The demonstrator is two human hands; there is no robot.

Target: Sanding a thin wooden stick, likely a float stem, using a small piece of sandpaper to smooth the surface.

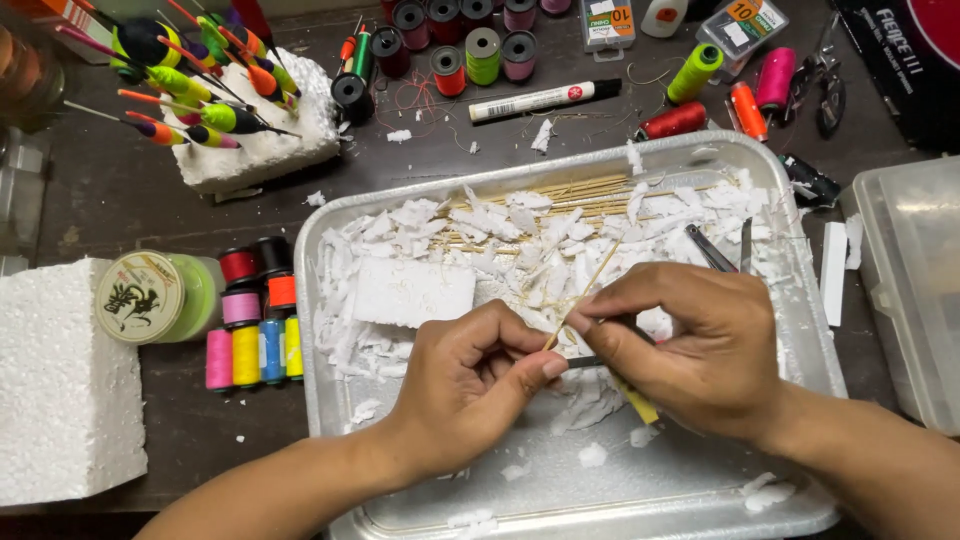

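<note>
My left hand (pixel 470 375) pinches the lower end of a thin bamboo stick (pixel 590 282) over a metal tray (pixel 690 490). My right hand (pixel 690 345) grips a yellow-handled knife (pixel 636 402), its dark blade lying against the stick near my left thumb. The stick slants up to the right between both hands. White foam shavings (pixel 520 240) cover the tray, along with a flat foam slab (pixel 413 291) and a bundle of thin sticks (pixel 580 195) at its far side.
A foam block (pixel 270 140) stuck with several bright fishing floats stands at the back left. Thread spools (pixel 255 320), a line reel (pixel 150 297) and a large foam block (pixel 60 380) sit to the left. A marker (pixel 540 100), more spools and pliers (pixel 825 85) lie behind; a plastic box (pixel 910 290) stands on the right.
</note>
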